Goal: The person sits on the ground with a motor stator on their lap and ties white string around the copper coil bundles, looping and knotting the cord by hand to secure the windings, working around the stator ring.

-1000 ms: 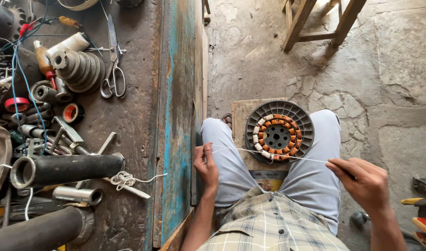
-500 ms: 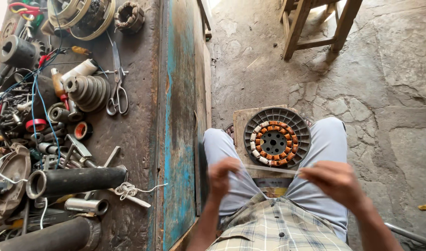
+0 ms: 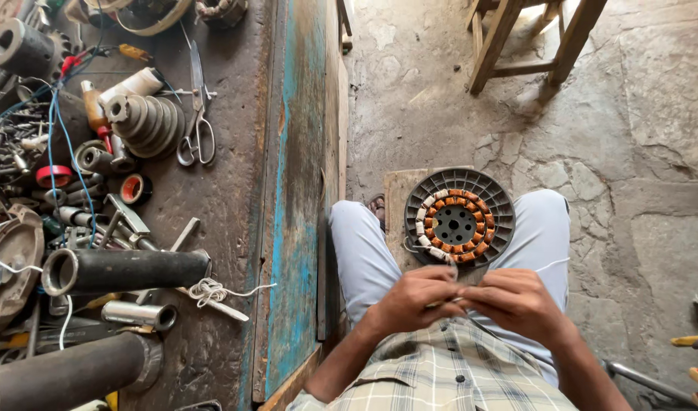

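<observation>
A round grey motor stator (image 3: pixel 459 217) with orange copper windings rests on a wooden board (image 3: pixel 395 198) between my knees. My left hand (image 3: pixel 414 298) and my right hand (image 3: pixel 516 303) meet in front of my lap, just below the stator. Their fingertips pinch a thin white thread (image 3: pixel 454 300) between them. The thread's run toward the stator is mostly hidden by my fingers.
A blue-edged workbench (image 3: pixel 296 190) stands at my left, crowded with scissors (image 3: pixel 197 114), a stepped pulley (image 3: pixel 143 122), black pipes (image 3: pixel 124 270), a coil of white string (image 3: pixel 212 291), tape rolls and wires. A wooden stool (image 3: pixel 532 38) stands ahead on the stone floor.
My hands were spread apart, stretching the thread across my lap. They have come together in front of my body, and the thread is now gathered between the fingertips.
</observation>
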A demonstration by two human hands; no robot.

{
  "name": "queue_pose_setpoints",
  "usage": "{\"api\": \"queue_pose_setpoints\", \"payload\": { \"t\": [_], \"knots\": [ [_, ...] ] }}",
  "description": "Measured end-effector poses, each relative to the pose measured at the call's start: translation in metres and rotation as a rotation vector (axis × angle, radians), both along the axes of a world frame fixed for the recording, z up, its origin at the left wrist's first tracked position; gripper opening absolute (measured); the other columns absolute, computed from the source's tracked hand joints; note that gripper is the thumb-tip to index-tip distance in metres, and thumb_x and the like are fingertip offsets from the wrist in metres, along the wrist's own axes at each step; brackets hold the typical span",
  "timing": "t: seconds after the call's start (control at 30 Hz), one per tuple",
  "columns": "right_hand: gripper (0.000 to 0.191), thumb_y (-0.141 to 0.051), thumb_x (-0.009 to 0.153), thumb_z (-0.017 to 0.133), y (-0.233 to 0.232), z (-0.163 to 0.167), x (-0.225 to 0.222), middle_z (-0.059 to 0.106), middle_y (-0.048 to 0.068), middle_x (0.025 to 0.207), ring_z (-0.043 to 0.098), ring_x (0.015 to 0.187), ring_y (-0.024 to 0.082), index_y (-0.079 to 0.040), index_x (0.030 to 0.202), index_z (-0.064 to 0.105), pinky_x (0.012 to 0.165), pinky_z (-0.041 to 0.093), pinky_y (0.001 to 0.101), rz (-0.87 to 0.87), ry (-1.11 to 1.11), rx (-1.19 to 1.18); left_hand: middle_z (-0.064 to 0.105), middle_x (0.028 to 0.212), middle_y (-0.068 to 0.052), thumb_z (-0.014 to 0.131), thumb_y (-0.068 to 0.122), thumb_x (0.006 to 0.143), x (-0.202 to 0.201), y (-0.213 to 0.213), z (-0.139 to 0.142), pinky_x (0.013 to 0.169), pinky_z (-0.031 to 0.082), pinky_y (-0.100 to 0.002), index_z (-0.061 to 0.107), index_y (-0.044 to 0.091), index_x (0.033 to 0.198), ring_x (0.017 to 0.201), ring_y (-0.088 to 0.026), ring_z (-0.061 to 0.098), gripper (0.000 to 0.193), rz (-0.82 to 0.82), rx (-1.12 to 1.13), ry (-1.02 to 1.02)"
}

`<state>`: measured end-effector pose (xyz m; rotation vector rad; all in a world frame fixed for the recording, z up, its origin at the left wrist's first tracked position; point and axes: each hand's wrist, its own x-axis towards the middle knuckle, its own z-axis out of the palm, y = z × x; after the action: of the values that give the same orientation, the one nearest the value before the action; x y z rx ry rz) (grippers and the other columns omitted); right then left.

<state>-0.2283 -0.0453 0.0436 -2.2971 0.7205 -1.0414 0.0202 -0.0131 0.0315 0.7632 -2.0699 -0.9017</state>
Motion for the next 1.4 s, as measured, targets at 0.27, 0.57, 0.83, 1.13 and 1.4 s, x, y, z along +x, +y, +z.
{"api": "queue_pose_setpoints", "payload": {
  "t": [0.27,0.57,0.83,1.13,1.4],
  "knots": [
    [0.013,-0.018,0.100,0.081,0.000,-0.003,-0.110,0.075,0.006,0.086,0.069,0.068,0.009,-0.007,0.106,0.078,0.055,0.055,0.0215,-0.785,0.159,0.129,0.070,0.096,-0.010,0.063,0.012,0.102,0.099,-0.024,-0.009,0.078,0.056,-0.036,0.072,0.004,0.102,0.085,-0.021,0.064,0.012,1.130,0.029,0.233],
    [0.019,-0.019,0.076,0.083,0.003,-0.002,0.007,0.066,0.001,0.064,0.063,0.052,0.013,-0.008,0.090,0.077,0.045,0.049,0.0319,-0.089,0.019,-0.013,0.068,0.108,-0.012,0.079,0.034,0.084,0.009,-0.018,-0.007,0.117,0.045,-0.050,0.070,0.001,0.108,0.111,-0.028,0.063,0.041,0.138,-0.221,-0.033],
    [0.012,-0.016,0.083,0.079,-0.005,0.023,0.000,0.074,0.002,0.078,0.071,0.067,0.011,-0.009,0.093,0.075,0.057,0.058,0.0275,-0.164,-0.101,0.013,0.075,0.072,-0.004,0.067,0.009,0.099,0.090,-0.030,-0.018,0.101,0.059,-0.048,0.076,0.009,0.091,0.062,-0.013,0.072,0.013,0.463,-0.044,0.311],
    [0.020,-0.021,0.075,0.085,0.011,0.014,0.010,0.067,0.003,0.064,0.062,0.054,0.014,-0.009,0.089,0.079,0.046,0.048,0.0321,-0.064,-0.012,-0.077,0.074,0.107,-0.018,0.080,0.044,0.080,0.007,-0.025,0.021,0.106,0.050,-0.046,0.063,0.003,0.126,0.111,-0.038,0.066,0.064,0.019,-0.205,0.087],
    [0.012,-0.016,0.084,0.079,0.003,0.013,-0.007,0.072,0.002,0.072,0.067,0.057,0.010,-0.009,0.093,0.076,0.047,0.052,0.0250,-0.286,-0.105,0.046,0.066,0.069,-0.007,0.029,0.037,0.115,0.087,-0.044,0.004,0.097,0.056,-0.046,0.068,0.003,0.087,0.067,-0.014,0.068,0.058,0.359,-0.143,0.528]
  ]
}}
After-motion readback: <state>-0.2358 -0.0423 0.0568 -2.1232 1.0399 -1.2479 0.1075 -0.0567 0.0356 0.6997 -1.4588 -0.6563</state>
